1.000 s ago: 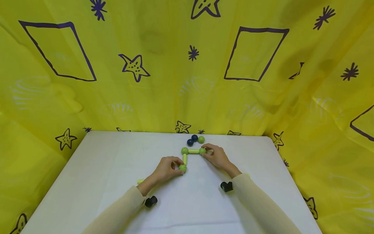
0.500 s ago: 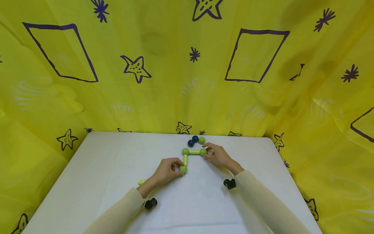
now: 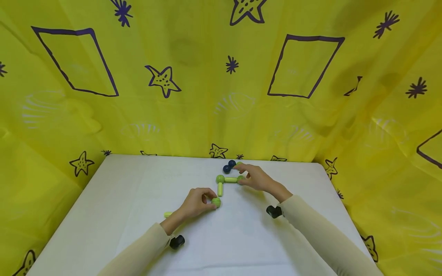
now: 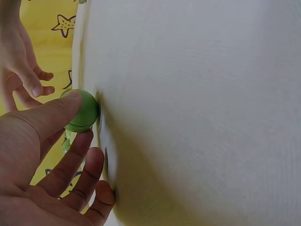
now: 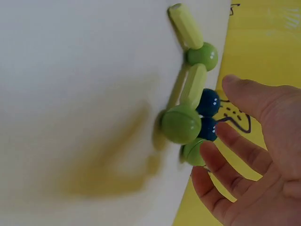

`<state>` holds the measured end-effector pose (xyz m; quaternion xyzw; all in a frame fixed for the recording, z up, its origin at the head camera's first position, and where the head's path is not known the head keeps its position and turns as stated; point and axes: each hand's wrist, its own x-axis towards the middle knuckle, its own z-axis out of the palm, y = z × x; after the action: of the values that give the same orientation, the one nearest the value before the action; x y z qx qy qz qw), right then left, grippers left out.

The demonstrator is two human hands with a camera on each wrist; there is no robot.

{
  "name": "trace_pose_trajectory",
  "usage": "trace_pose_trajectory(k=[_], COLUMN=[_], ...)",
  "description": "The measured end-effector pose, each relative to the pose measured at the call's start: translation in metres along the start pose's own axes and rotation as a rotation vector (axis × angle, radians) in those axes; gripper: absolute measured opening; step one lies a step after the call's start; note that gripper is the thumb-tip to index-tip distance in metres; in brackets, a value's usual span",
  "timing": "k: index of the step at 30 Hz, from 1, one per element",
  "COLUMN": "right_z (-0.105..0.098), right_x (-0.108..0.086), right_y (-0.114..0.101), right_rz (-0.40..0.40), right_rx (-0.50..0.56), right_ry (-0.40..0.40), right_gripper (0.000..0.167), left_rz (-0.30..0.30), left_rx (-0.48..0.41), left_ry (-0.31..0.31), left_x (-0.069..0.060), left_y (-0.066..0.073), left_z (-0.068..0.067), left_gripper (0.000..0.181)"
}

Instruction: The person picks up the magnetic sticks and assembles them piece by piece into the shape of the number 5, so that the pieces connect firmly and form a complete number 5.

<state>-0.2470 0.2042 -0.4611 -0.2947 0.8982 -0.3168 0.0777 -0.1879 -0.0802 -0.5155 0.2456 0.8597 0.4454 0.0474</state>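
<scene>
My left hand [image 3: 197, 202] pinches a green ball [image 3: 216, 202] between thumb and fingertips, just below the free end of a pale green stick [image 3: 220, 189]. That stick joins a corner ball [image 3: 220, 179], from which a second stick [image 3: 230, 179] runs right to an end ball [image 3: 241, 179]. My right hand [image 3: 257, 178] hovers over the end ball with thumb and fingers spread apart. In the right wrist view the right hand [image 5: 254, 150] holds nothing, its fingers near the end ball [image 5: 181, 124] and a loose green ball [image 5: 193, 152].
Two dark blue balls [image 3: 226, 169] lie behind the joined pieces, beside the loose green ball [image 3: 239, 164]. Another pale green stick [image 3: 167, 214] shows beside the left wrist. A yellow patterned curtain [image 3: 193, 115] stands behind the white table [image 3: 131, 191].
My right hand has let go of the end ball and opened, its fingers moving toward the loose balls. The ball in my left hand has come away from the stick, slightly toward me.
</scene>
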Motion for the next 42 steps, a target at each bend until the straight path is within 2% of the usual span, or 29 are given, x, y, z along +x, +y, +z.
trace_pose_trajectory(k=[8, 13, 21, 33, 42], right_z=[0.006, 0.014, 0.031, 0.053, 0.06], right_x=[0.013, 0.02, 0.027, 0.031, 0.031], right_y=[-0.015, -0.021, -0.021, -0.025, -0.023], right_rz=[-0.029, -0.042, 0.042, -0.014, -0.009], right_rx=[0.018, 0.07, 0.135, 0.005, 0.001], right_ry=[-0.128, -0.202, -0.293, -0.222, -0.166], right_gripper=[0.052, 0.052, 0.05, 0.035, 0.025], left_rz=[0.019, 0.03, 0.037, 0.054, 0.054], left_rx=[-0.002, -0.005, 0.009, -0.007, -0.004], left_ry=[0.002, 0.006, 0.011, 0.015, 0.018], left_x=[-0.003, -0.005, -0.005, -0.004, -0.004], left_y=[-0.001, -0.001, -0.002, -0.004, -0.005], left_z=[-0.001, -0.001, -0.002, 0.0, 0.001], left_gripper=[0.021, 0.021, 0.021, 0.022, 0.022])
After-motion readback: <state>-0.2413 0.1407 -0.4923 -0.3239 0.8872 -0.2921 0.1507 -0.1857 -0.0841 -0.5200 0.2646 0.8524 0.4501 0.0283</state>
